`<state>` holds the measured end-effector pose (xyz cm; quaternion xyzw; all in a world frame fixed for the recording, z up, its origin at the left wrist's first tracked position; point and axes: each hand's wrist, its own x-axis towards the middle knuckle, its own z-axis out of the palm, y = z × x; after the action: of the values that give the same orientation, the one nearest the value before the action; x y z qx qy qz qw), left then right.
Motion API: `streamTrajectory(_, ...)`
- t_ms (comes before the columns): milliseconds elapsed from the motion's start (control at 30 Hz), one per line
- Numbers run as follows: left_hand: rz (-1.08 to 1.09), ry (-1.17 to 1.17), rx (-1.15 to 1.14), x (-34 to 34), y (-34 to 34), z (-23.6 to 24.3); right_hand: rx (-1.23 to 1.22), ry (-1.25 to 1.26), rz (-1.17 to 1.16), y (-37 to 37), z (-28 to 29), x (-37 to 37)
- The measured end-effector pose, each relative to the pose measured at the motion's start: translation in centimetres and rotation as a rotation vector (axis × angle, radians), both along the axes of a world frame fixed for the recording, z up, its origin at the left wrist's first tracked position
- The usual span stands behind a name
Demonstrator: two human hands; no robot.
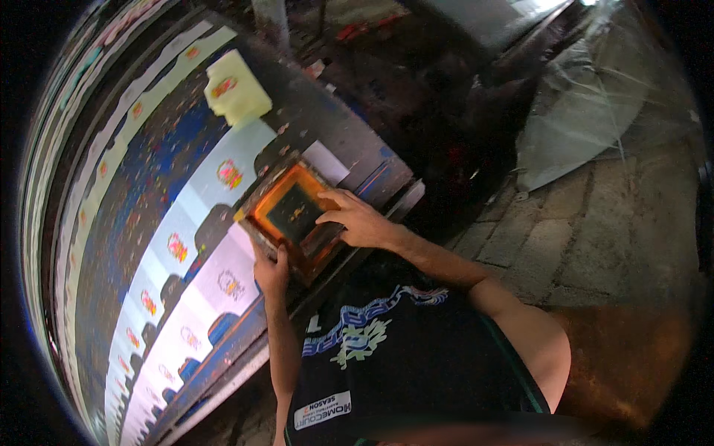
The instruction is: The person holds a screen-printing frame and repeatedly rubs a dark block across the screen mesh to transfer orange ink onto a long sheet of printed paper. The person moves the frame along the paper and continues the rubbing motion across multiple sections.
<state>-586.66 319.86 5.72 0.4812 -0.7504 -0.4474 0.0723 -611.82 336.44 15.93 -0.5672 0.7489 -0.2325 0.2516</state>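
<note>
A screen-printing frame [291, 209] with a wooden border, amber inner edges and a dark mesh lies tilted over the near edge of a long table. My left hand [272, 272] grips its lower left side, fingers along the outer edge. My right hand [361, 221] is on its right side, with fingers reaching over the border; a dark reddish-brown bar [325, 238] shows beside them, its kind unclear. Left of the frame lies a pale pink cut fabric piece [230, 273] with a faint print. Beyond it is a light blue piece [230, 172] with a colourful print.
The long, paint-stained table [167, 160] runs to the left, carrying rows of printed fabric pieces. A loose yellow piece [239, 88] lies near its far end, a pale rectangle [326, 163] beyond the frame. Translucent plastic sheeting [584, 111] hangs over the brick paving [547, 249] at right.
</note>
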Motion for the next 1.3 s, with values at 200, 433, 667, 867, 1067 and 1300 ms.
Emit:
streamTrajectory(200,-0.023,-0.029,-0.048,0.2,0.3,-0.7,0.115,-0.273,-0.199,1.0,-1.8,-0.7)
streamTrajectory(433,-0.047,0.007,-0.019,0.1,0.1,-0.6,0.038,-0.365,-0.191,1.1,-3.6,-2.0)
streamTrajectory(667,-0.024,-0.046,-0.026,-1.3,-0.1,2.6,0.058,-0.386,-0.074,1.2,-5.5,-4.3)
streamTrajectory(867,0.025,-0.062,-0.007,-8.9,0.2,7.3,-0.045,-0.369,-0.116,1.2,-3.0,-10.9)
streamTrajectory(1067,-0.034,-0.118,-0.035,-23.7,3.9,8.7,-0.052,-0.315,-0.159,5.0,-0.7,-25.1)
streamTrajectory(1300,-0.089,-0.101,0.205,-41.9,12.2,9.3,-0.094,-0.327,-0.154,14.7,1.6,-43.2)
